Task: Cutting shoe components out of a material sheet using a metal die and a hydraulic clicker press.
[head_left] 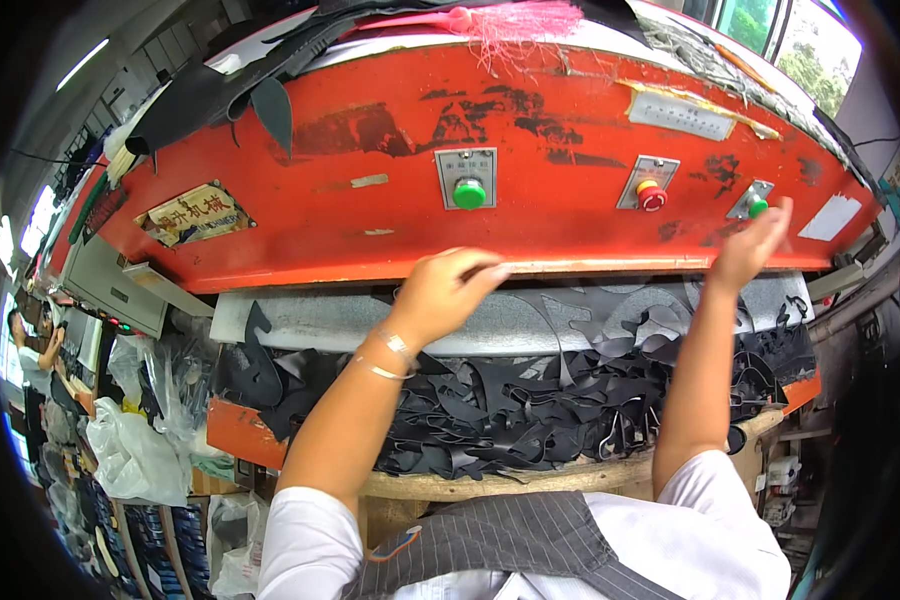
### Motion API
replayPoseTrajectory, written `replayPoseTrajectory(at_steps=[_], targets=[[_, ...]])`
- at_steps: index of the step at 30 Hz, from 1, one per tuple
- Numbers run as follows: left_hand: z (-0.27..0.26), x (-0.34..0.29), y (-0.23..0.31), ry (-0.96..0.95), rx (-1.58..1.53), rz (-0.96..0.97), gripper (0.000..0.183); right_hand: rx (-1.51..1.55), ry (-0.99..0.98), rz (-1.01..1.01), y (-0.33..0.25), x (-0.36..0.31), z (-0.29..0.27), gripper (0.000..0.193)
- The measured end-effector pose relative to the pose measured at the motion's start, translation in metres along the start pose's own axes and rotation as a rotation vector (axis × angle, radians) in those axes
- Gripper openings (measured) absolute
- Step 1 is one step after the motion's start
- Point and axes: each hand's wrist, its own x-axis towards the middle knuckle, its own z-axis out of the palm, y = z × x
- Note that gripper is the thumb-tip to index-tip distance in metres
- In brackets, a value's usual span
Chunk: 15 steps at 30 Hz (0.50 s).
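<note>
A large red machine [320,225] spans the view in front of me. My right hand [748,247] is raised at its right side, fingers stretched upward, at the small green button [758,207] there; contact is hard to make out. My left hand [442,293] is beside the machine's lower edge, below the middle green button [469,193] and apart from it. Its fingers point right, loosely bent and a little blurred, with nothing visible in them. Under the edge lies a pale grey bed [350,325] with cut black sheet material [580,305] partly on it.
Black offcuts [490,400] heap along the near side, behind a wooden rail [450,486]. A red stop knob [651,197] sits between the green buttons. Black sheets [205,95] and a pink fringed brush [525,20] lie on top. Plastic bags [135,455] and another person [38,350] are at left.
</note>
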Motion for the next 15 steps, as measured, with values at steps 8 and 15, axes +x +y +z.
replayPoseTrajectory(at_steps=[8,15], targets=[[0.011,0.069,0.027,0.079,0.488,0.178,0.043,-0.377,0.026,-0.134,0.074,0.083,-0.008,0.074],[-0.011,-0.147,0.015,-0.131,0.399,-0.353,0.033,-0.18,-0.083,0.001,0.016,0.033,-0.061,0.056]])
